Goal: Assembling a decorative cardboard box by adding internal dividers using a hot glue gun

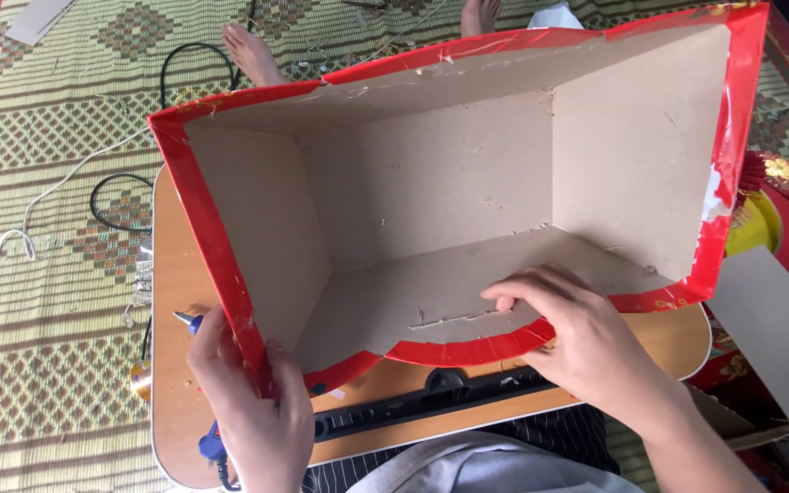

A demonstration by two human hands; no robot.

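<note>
Gripping the open cardboard box (431, 196) at two points: my left hand (248, 402) closes around its near-left corner, thumb on the red paper edging (195, 205); my right hand (577, 333) presses its fingers (527, 292) flat over the curved near wall, thumb outside. I see the box tilted, opening toward me, on a small wooden table (175, 301). Beside my left hand, a blue glue gun (210, 443) lies on the table. Underneath is a woven floor mat (47, 164).
</note>
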